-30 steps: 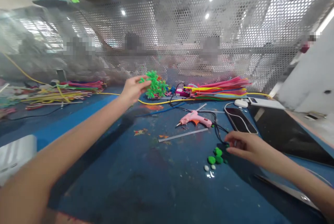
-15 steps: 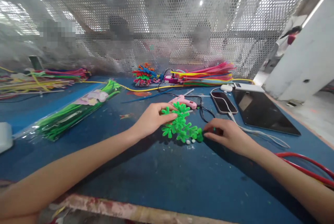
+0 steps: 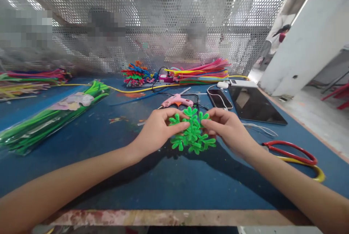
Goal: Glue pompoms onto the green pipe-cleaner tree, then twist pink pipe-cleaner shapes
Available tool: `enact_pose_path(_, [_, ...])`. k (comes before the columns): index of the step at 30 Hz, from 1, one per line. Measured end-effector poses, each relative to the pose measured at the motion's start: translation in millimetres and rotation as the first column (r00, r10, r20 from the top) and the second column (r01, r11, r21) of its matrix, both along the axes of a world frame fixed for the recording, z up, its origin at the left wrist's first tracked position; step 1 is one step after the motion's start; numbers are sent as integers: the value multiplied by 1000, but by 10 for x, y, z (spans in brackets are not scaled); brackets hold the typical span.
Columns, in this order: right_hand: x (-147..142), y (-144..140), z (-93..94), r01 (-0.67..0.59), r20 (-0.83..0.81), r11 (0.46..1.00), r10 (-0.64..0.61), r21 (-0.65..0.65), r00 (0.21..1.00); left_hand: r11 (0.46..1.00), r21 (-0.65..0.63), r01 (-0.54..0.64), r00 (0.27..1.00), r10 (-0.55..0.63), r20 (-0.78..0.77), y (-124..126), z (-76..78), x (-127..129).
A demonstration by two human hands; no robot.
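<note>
Half a second back your right hand (image 3: 227,128) lay flat on the blue table (image 3: 174,186) beside the green pipe-cleaner cluster (image 3: 193,134); now it has come up onto the cluster's right side. A second back your left hand (image 3: 158,130) held that cluster far out near the mesh screen (image 3: 163,19), while the right was at some loose green pompoms. Those pompoms are no longer visible.

The cluster sits low over the table at centre, between your two hands. Its long axis runs roughly away from you, top lobes pointing toward the pink glue gun (image 3: 176,100), lower fronds splaying toward you and to the right.

Your left thumb and forefinger pinch the upper left fronds, the other fingers curled under. Your right fingers close on the upper right fronds, fingertips pressed together in a pinch.

The cluster is fuzzy, bright green chenille bent into rounded, leaf-like loops. The table is scuffed blue, with a worn pale front edge. To your left lies a clear packet of straight green pipe cleaners (image 3: 49,117). Behind it all are a bundle of mixed-colour pipe cleaners (image 3: 201,74), a glossy black phone (image 3: 220,99), a dark tablet (image 3: 253,105) and red-handled scissors (image 3: 293,152).
</note>
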State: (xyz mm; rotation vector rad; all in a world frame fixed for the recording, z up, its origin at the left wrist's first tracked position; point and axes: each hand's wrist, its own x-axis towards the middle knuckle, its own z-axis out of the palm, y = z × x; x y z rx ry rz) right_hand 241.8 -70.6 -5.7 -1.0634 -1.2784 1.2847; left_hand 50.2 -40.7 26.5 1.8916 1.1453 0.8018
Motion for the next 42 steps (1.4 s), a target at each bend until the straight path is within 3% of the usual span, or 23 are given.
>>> enact_pose_path(8, [-26,2,-67,59,-186,987,-87,-149,979,980,-191,-58,953,112,282,5,-153,19])
enact_pose_path(11, [-50,-3,-76,71,-220,985,-106,-160,970,961,-277,-21,911,133,391,-15,-197,35])
enact_pose_path(14, [-67,-13,-83,114,-181,986,-136,-124,974,920,-375,113,867,92,489,-56,-237,66])
enact_pose_path(17, [-53,5,-90,75,-171,991,-93,-109,981,886,-409,218,870,14,492,-79,-270,76])
enact_pose_path(20, [29,91,-98,55,-114,997,-62,-58,992,873,-448,194,896,28,443,-55,-287,21])
enact_pose_path(22, [122,176,-112,108,76,993,-111,45,991,878,-462,122,900,99,425,-23,-296,-56])
enact_pose_path(23, [172,218,-124,122,220,985,-146,119,965,880,-468,83,898,137,417,-8,-303,-103])
enact_pose_path(25, [259,280,-154,65,510,967,-186,246,840,870,-491,32,898,190,396,13,-323,-197])
enact_pose_path(28, [315,294,-197,-130,749,960,-104,247,654,837,-545,42,907,197,372,8,-364,-299])
enact_pose_path(30, [308,269,-212,-218,811,953,-47,212,584,814,-579,50,908,205,366,-12,-387,-322])
enact_pose_path(35, [315,268,-257,-195,876,923,-223,331,428,760,-641,105,901,201,385,-55,-433,-295])
enact_pose_path(39, [382,327,-320,-243,930,925,-216,293,297,735,-661,151,866,224,446,-80,-473,-299])
enact_pose_path(42, [346,275,-278,-207,900,913,-270,352,341,719,-671,181,852,226,472,-124,-474,-302])
